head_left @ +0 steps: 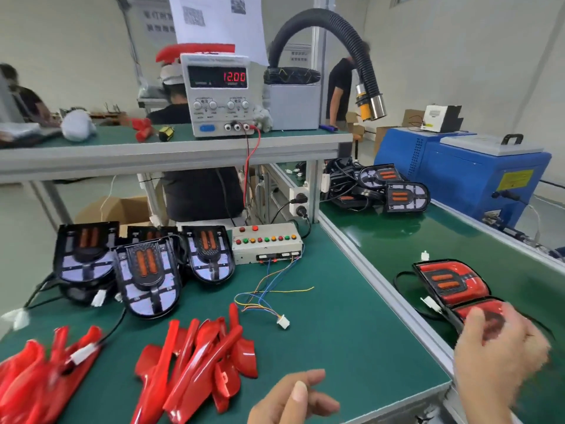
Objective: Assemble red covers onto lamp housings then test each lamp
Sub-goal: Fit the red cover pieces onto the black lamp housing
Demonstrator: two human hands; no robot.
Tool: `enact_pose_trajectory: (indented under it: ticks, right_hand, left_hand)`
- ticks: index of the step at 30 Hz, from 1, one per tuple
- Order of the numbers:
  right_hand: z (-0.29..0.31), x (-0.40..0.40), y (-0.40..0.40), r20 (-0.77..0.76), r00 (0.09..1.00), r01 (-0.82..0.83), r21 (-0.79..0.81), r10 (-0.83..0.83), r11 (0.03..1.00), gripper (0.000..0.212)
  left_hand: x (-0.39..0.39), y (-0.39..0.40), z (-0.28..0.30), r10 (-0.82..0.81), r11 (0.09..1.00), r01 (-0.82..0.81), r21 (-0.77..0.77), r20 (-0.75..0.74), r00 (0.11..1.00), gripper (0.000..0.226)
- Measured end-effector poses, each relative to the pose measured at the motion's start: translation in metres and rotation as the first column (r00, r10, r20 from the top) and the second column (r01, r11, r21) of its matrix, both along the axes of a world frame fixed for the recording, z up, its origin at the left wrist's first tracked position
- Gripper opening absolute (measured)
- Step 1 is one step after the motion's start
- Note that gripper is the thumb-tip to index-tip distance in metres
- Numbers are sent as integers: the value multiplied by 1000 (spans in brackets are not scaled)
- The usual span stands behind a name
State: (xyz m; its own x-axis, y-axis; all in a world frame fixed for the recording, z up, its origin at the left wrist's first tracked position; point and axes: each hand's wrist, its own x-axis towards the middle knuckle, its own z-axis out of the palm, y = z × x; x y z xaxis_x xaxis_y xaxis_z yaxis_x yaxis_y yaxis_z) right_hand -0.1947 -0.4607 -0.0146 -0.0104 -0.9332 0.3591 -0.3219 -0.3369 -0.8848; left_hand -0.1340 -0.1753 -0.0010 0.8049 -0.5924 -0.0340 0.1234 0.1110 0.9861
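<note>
Green work mat (336, 301) fills the near bench, with a conveyor belt (458, 240) running alongside on its right and a raised shelf (153, 148) across the back. Blue machine (477, 166) stands beyond the belt, black extraction hose (330, 29) arcs above the shelf. Power supply (218, 96) on the shelf reads 12.00, red lead dropping from it.

Bare lamp housings (146, 273), several, stand clustered at the mat's left rear, touching each other. More housings (394, 188) are piled at the far end of the belt. Two finished lamps with red covers on lie on the near belt: one (449, 283) flat, the second (480, 313) touching it on the near side.

Loose red covers (195, 356) are heaped at mat front centre, another heap (39, 374) front left. Button test box (266, 243) sits behind, coloured wires trailing to a white connector (283, 322) on the mat.

Right hand (498, 356) is over the second covered lamp, fingers curled, motion-blurred; cannot tell if it grips the lamp. Left hand (293, 399) hovers at the mat's front edge, fingers loose, holding nothing.
</note>
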Motion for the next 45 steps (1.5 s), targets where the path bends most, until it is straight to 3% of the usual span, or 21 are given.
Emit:
enact_pose_trajectory:
  ticks: [2,5,8,12,15,17,20,23,30,38,45]
  right_hand:
    - [3,20,47,26,959,-278,-92,281,956,61]
    - [-4,55,107,-15,796,-606,5,606,796,26]
    - [-17,84,145,-40,642,-761,89,766,643,32]
    - [-33,104,171,-68,568,-803,171,820,571,27]
    - [-46,108,178,-35,601,-777,210,798,594,27]
    - [-51,109,176,-12,626,-758,230,780,611,24]
    - [-52,111,172,23,624,-763,231,781,603,21]
    - [-50,114,169,65,612,-779,220,788,587,23]
    - [-54,118,169,100,587,-797,240,803,553,22]
    - [-57,117,165,-10,572,-796,234,820,558,23]
    - [-57,116,167,34,580,-798,222,814,560,25]
  left_hand:
    - [9,16,2,33,997,-41,61,137,990,41]
    - [22,43,21,146,983,-168,73,238,960,33]
    - [44,69,33,231,962,-260,79,266,936,31]
    - [84,112,43,474,841,-527,123,304,826,10]
    - [140,138,46,654,612,-756,233,387,650,4]
    - [183,149,45,655,474,-813,338,481,582,15]
    - [238,152,37,523,373,-783,498,584,621,32]
    - [271,148,27,403,292,-681,671,560,724,41]
    - [295,143,11,280,280,-489,826,417,865,35]
    - [289,150,10,398,397,-605,690,464,791,33]
    - [272,165,27,460,485,-722,494,558,691,31]
